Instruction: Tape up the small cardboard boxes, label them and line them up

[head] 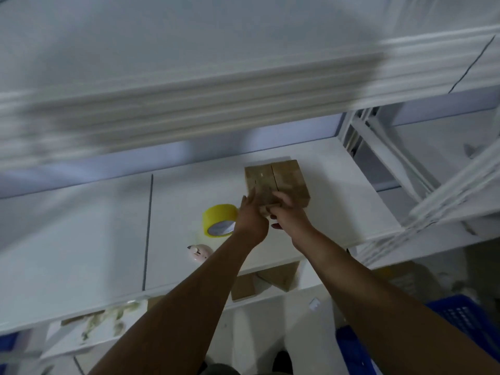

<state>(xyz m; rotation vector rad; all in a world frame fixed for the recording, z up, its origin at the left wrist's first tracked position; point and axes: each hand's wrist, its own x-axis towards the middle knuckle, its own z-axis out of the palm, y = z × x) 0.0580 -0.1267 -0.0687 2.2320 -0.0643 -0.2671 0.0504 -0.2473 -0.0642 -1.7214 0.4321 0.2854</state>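
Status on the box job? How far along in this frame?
Done: nothing confirmable; the cardboard box on the shelf shows a dark line across its top, either an untaped seam or two boxes abutting. In hand: left hand and right hand are at its near face. Left: no label visible; yellow tape roll sits beside, more boxes on the lower shelf.

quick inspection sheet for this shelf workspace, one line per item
surface: white shelf
job's things: two cardboard boxes side by side, touching; yellow tape roll to their left
clutter: small pink tool near the front edge
grippers: left hand with straight fingers against the boxes; right hand bent at their near edge, grip unclear in the blur
cables: nothing seen
surroundings: spare boxes underneath; blue crate lower right
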